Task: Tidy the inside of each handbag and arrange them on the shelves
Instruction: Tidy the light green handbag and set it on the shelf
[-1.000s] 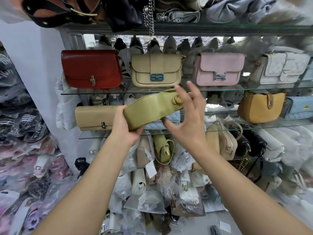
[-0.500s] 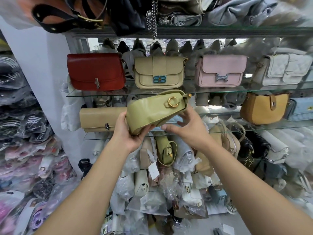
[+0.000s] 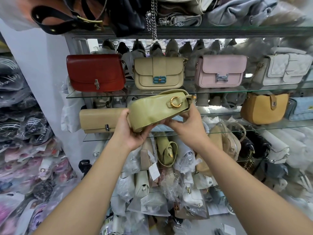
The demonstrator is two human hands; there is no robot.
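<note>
I hold an olive-green handbag [image 3: 155,110] with a gold ring clasp in front of the glass shelves, tilted with its right end higher. My left hand [image 3: 130,131] grips its lower left end from below. My right hand [image 3: 188,123] holds its underside and right end, thumb up against the side. Behind it, on the second glass shelf [image 3: 264,128], a tan clutch [image 3: 100,120] stands to the left and a mustard saddle bag [image 3: 262,108] to the right. A pale blue quilted bag [image 3: 160,128] shows just under the green one.
The upper glass shelf [image 3: 76,96] carries a red bag [image 3: 95,72], a beige bag [image 3: 158,72], a pink bag [image 3: 221,71] and a white quilted bag [image 3: 284,71]. Plastic-wrapped bags [image 3: 152,192] pile up below. Wrapped goods [image 3: 22,133] stack at the left.
The green bag turned so its gold clasp faces me. My right hand went from open in front of the bag to holding it underneath and at the right end. The view moved closer.
</note>
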